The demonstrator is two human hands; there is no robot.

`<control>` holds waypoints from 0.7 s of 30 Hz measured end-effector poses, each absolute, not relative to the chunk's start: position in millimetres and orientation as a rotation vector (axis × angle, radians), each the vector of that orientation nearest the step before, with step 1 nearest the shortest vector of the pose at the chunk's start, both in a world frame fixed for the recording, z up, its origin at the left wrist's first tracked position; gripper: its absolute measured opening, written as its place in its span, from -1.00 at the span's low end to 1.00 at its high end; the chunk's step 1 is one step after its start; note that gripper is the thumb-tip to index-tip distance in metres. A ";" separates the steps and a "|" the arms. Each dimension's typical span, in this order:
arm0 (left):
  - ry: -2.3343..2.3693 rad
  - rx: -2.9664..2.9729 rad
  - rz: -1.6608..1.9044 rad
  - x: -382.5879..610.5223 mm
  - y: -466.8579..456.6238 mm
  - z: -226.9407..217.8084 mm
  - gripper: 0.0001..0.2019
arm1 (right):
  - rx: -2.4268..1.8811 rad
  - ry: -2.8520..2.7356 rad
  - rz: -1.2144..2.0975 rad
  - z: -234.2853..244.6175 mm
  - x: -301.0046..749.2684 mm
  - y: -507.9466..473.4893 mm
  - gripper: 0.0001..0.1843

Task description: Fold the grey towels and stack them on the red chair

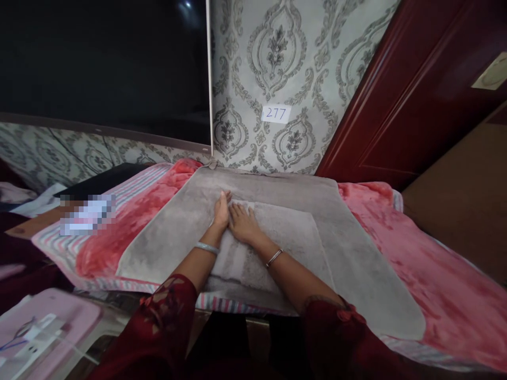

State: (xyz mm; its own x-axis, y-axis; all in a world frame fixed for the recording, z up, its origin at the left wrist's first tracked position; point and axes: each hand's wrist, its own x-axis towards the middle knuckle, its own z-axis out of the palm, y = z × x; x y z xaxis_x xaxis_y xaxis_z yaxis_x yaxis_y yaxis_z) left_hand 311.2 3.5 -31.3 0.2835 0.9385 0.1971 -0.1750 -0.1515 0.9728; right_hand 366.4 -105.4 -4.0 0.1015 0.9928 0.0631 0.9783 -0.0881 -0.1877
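A grey plush cloth lies spread over a red and pink blanket on a table. One part of the cloth is folded over into a smaller panel. My left hand rests edge-on at the panel's far left corner, fingers stretched out together. My right hand lies flat beside it on the panel, fingers extended. The two hands touch each other. Each wrist wears a bangle, and the sleeves are dark red.
A dark TV screen hangs on the patterned wall, with a paper label reading 277 to its right. A dark red door stands at right. A pink box with a cable sits at lower left.
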 end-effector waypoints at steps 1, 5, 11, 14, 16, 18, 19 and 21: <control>0.789 1.353 1.169 311.4 4.2 -32.3 -0.28 | -2.188 -1.994 0.123 -6.1 369.7 -103.0 -0.30; 0.798 1.418 1.167 313.9 6.6 -37.0 -0.26 | -2.209 -2.001 0.140 -7.0 391.0 -97.2 -0.28; 0.818 1.456 1.180 315.1 6.0 -37.8 -0.27 | -2.199 -2.002 0.120 -8.9 393.3 -99.9 -0.24; 0.806 1.436 1.180 313.7 4.5 -35.8 -0.29 | -2.115 -2.076 0.131 -13.6 385.4 -116.7 -0.22; 0.803 1.429 1.185 312.8 3.9 -35.0 -0.29 | -2.038 -2.154 0.162 -15.7 378.9 -133.2 -0.22; 0.792 1.422 1.201 312.1 3.6 -34.9 -0.28 | -1.950 -2.241 0.207 -16.6 371.5 -152.4 -0.22; 0.782 1.417 1.211 311.8 3.6 -34.9 -0.28 | -1.908 -2.280 0.229 -16.5 367.4 -162.6 -0.21; 0.767 1.407 1.225 311.4 3.8 -35.1 -0.28 | -1.837 -2.341 0.263 -15.6 358.7 -184.1 -0.20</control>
State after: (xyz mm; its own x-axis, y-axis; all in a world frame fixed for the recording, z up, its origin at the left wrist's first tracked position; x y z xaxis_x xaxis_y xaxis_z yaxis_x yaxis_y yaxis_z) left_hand 311.4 3.8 -35.1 0.2653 0.9275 0.2633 -0.1684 -0.2243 0.9599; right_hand 358.7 -184.1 -15.6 -0.2362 0.9716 0.0128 0.9445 0.2327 -0.2318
